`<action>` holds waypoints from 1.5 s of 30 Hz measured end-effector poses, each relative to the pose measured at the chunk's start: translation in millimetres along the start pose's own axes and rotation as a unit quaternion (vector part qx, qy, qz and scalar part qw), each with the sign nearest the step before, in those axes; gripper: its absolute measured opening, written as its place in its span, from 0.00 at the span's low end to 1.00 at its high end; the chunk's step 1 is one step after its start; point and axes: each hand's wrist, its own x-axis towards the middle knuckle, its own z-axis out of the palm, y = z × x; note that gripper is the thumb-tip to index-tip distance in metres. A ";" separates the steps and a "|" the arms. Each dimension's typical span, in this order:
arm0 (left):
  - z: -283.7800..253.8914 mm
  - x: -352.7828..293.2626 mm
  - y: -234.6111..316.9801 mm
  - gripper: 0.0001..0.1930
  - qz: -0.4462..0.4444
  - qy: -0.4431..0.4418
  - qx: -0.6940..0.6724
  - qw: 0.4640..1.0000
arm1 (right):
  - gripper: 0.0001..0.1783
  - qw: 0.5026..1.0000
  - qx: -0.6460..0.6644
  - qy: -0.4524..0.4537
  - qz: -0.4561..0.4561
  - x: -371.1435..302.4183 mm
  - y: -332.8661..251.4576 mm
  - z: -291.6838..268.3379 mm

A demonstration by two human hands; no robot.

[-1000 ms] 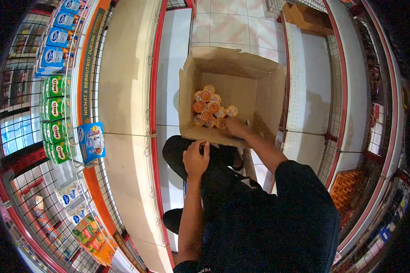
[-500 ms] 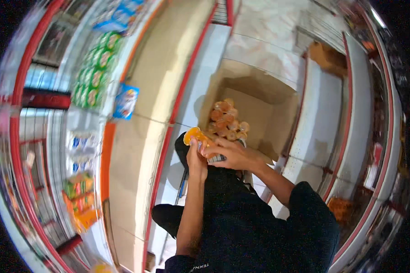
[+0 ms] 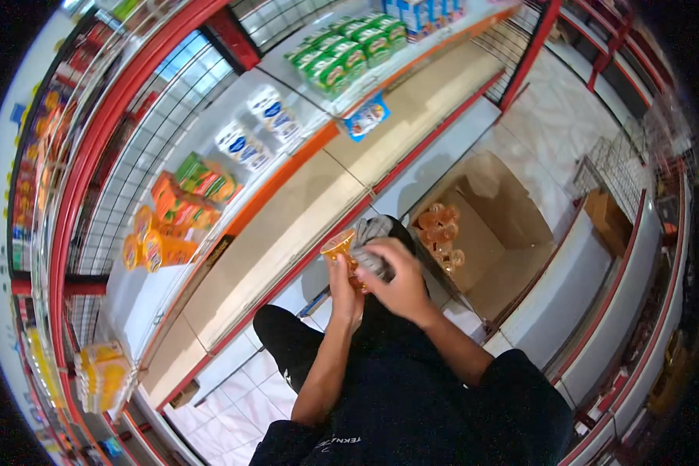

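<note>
My left hand (image 3: 343,291) grips a drink cup (image 3: 336,245) with orange contents and a wide sealed top, tilted in front of my lap. My right hand (image 3: 402,281) is beside it, slightly blurred, with its fingers curled over a grey cloth (image 3: 374,230) and its thumb near the cup's lower part. Part of the cloth is hidden behind the fingers. Similar orange cups (image 3: 154,252) lie grouped on the shelf at the left. More cups (image 3: 438,227) are piled in the open cardboard box (image 3: 520,203) at the right.
The long white shelf (image 3: 303,116) with an orange front edge carries green packs (image 3: 338,66), white-and-blue packs (image 3: 245,147) and orange pouches (image 3: 182,203). A blue tag (image 3: 366,116) hangs from its edge. A lower beige shelf (image 3: 311,186) runs underneath. Another shelf unit (image 3: 551,291) stands at the right.
The view has turned left, bringing more of the left shelf and its orange cups into sight. My right hand has drawn back from the cup, and more of the grey cloth shows.
</note>
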 end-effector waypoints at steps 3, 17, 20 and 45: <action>-9.7 -1.2 28.3 0.31 -0.010 -0.072 -0.088 0.994 | 0.23 0.989 0.016 -0.134 -0.058 -11.2 -24.7 16.0; -54.7 -37.9 72.0 0.25 0.159 0.066 -0.116 0.978 | 0.33 0.976 0.152 -0.156 0.016 -25.1 -47.6 103.1; -82.4 -38.7 81.9 0.23 0.160 0.111 -0.024 0.981 | 0.33 0.976 0.051 -0.207 -0.036 -29.5 -53.8 105.7; -148.2 -84.8 145.0 0.37 0.337 0.053 0.108 0.934 | 0.30 0.945 0.056 -0.255 -0.196 -6.0 -111.8 157.4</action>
